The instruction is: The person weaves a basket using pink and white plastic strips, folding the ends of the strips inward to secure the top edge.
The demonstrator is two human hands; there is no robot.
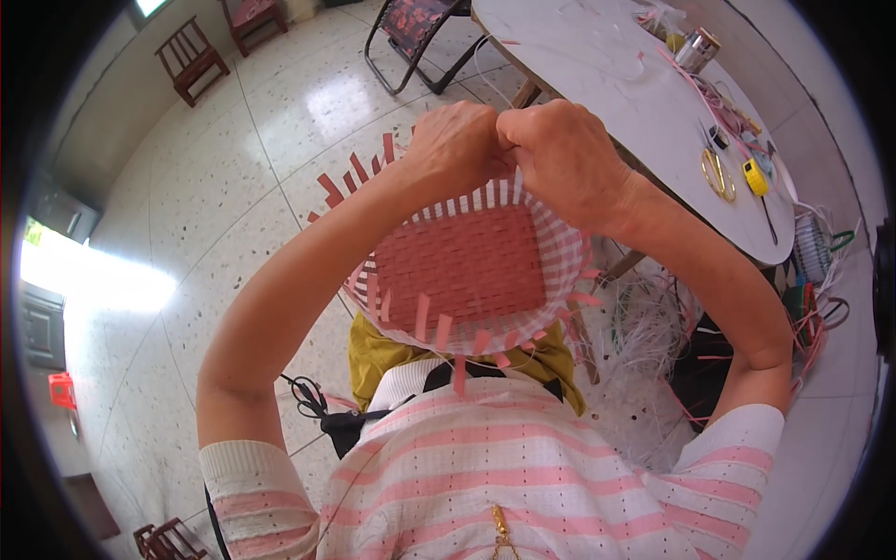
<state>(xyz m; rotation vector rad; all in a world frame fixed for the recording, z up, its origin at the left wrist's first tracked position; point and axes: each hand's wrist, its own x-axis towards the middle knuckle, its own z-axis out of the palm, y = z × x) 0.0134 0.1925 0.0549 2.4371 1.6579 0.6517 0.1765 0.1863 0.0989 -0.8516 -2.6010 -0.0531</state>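
Note:
A woven basket [457, 266] rests at my lap, with a dark pink bottom and a pink-and-white checked wall. Pink strip ends [422, 317] stick out all around its rim. Over the far side of the basket, my left hand [457, 145] and my right hand [569, 154] meet with their fingers curled closed. Whatever they pinch is hidden behind the knuckles; a bit of pink shows just below them. A thin pale strip [481, 58] loops up from behind the hands beside the table edge.
A white-topped table [597, 70] at the far right carries scissors [718, 175], a yellow tape measure [754, 177], a metal can [697, 50] and loose strips. Tangled clear strips [635, 336] lie on the floor at right. A folding chair [415, 37] stands ahead, a wooden chair [191, 58] far left.

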